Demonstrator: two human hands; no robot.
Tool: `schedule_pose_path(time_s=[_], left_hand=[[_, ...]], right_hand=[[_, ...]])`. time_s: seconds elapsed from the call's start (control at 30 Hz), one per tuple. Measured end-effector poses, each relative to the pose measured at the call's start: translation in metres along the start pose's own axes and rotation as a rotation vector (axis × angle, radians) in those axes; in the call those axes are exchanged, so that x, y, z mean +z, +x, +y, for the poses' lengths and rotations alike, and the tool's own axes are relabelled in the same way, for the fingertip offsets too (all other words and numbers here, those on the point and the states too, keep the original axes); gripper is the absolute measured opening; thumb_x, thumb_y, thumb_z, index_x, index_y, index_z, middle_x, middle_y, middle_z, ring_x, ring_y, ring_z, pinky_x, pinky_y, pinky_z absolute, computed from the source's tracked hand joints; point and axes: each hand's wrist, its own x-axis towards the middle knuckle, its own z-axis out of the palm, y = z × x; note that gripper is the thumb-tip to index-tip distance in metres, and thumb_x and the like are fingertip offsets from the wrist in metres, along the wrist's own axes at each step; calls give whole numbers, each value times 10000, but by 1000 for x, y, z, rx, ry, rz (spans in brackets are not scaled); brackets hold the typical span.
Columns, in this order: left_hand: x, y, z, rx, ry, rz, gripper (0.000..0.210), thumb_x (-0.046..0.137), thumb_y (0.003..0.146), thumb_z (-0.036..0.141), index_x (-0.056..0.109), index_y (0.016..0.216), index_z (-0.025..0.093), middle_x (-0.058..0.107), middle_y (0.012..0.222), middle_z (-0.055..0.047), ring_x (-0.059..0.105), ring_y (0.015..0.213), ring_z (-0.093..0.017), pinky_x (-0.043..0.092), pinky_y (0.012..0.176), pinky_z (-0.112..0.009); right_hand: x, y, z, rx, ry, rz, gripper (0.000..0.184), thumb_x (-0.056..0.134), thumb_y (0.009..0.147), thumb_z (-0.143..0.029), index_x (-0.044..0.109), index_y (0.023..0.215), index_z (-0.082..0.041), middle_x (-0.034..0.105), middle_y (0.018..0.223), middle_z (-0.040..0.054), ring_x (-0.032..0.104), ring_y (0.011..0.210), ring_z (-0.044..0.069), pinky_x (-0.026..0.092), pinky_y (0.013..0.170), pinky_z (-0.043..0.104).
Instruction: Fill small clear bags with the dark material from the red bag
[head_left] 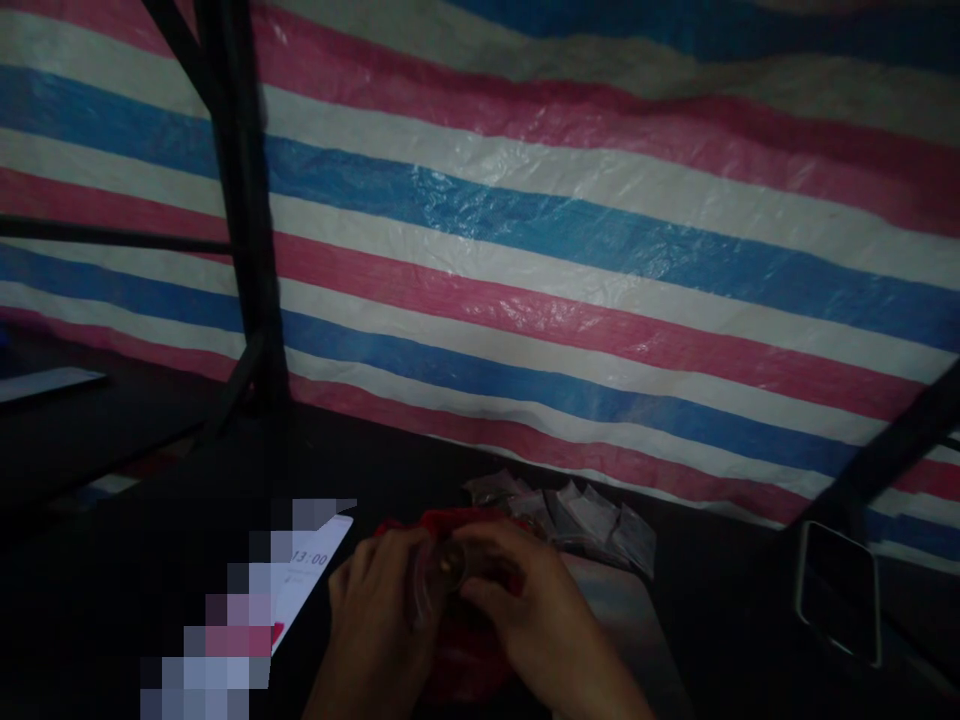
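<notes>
My left hand (pixel 379 610) is closed on what looks like a small clear plastic bag (pixel 422 590), whose edge shows beside the fingers. My right hand (pixel 536 600) curls in from the right, its fingers closed round a small round brass-coloured piece (pixel 450 565) at the bag's mouth. I cannot tell whether the piece is inside the bag. Below both hands lies a red plastic bag (pixel 469 660), partly covered by them. Just beyond, several small clear bags (pixel 592 515) lie in an overlapping pile. The light is dim, so fine detail is lost.
Under my right forearm is a greyish flat sheet (pixel 626 615). A lit phone (pixel 319 560) lies to the left, partly pixelated. A dark-screened phone (pixel 838 595) is at the right. Striped plastic sheeting (pixel 562 300) hangs behind the black table, with a black metal post (pixel 244 200) at left.
</notes>
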Motion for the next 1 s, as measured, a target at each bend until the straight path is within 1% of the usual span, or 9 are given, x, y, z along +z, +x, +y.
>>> schedule_pose_path(time_s=[0.1, 0.17, 0.3, 0.4, 0.57, 0.73, 0.8, 0.9, 1.0], left_hand=[[4, -2, 3, 45, 18, -41, 292, 476, 907, 235, 696, 1099, 219, 765, 1059, -128, 673, 1010, -351, 490, 848, -504], [3, -6, 5, 71, -8, -66, 313, 495, 897, 230, 674, 1153, 215, 747, 1111, -129, 657, 1055, -346, 493, 885, -513], [-3, -13, 7, 63, -193, -133, 392, 561, 938, 278, 596, 1327, 254, 701, 1237, -98, 620, 1170, -319, 498, 984, -507], [-9, -12, 5, -7, -339, -151, 368, 600, 954, 326, 628, 1320, 297, 709, 1248, -80, 635, 1173, -301, 525, 997, -479], [-16, -7, -1, -74, -454, -116, 273, 679, 884, 307, 750, 1147, 317, 729, 1165, -77, 653, 1133, -312, 558, 982, -491], [-22, -12, -4, -43, -291, 51, 327, 758, 842, 317, 775, 1166, 359, 643, 1284, -85, 552, 1244, -349, 551, 1025, -525], [-26, -13, -1, -30, -315, 18, 387, 771, 840, 315, 752, 1221, 384, 657, 1271, -71, 564, 1231, -332, 560, 1023, -505], [-32, -11, 7, -42, -458, -80, 484, 762, 828, 269, 713, 1286, 415, 690, 1205, -37, 618, 1184, -285, 577, 1011, -439], [-36, -7, 13, -87, -538, -124, 338, 707, 866, 316, 759, 1189, 397, 708, 1116, -29, 665, 1095, -265, 590, 964, -409]], right_hand=[[9, -2, -4, -50, -137, 41, 490, 628, 769, 33, 794, 1094, -293, 748, 1229, -21, 668, 1219, 161, 448, 1117, 280], [11, -2, -6, -71, -164, 43, 523, 606, 751, 54, 796, 1082, -303, 726, 1229, -28, 654, 1223, 149, 439, 1116, 265], [6, 1, -7, -100, -159, 27, 570, 563, 714, 85, 809, 1042, -311, 713, 1231, -26, 661, 1189, 146, 464, 1085, 269], [1, 3, -8, -122, -160, 25, 564, 581, 712, 91, 798, 1057, -299, 740, 1187, -27, 679, 1157, 152, 491, 1052, 275], [0, 1, -14, -184, -217, -34, 533, 569, 791, 99, 809, 1070, -287, 781, 1229, -25, 690, 1211, 139, 468, 1119, 274], [4, -3, -23, -303, -313, -63, 599, 480, 832, 94, 809, 1136, -304, 770, 1283, -2, 702, 1213, 157, 523, 1070, 295], [4, -5, -30, -331, -364, -72, 643, 460, 790, 117, 803, 1143, -296, 766, 1286, -2, 700, 1212, 158, 528, 1062, 294], [3, -8, -39, -315, -426, -92, 693, 432, 723, 145, 793, 1139, -275, 759, 1301, -5, 693, 1226, 151, 511, 1078, 285], [-3, -8, -39, -332, -421, -75, 657, 418, 772, 124, 785, 1133, -285, 754, 1284, -6, 693, 1209, 143, 511, 1072, 275]])
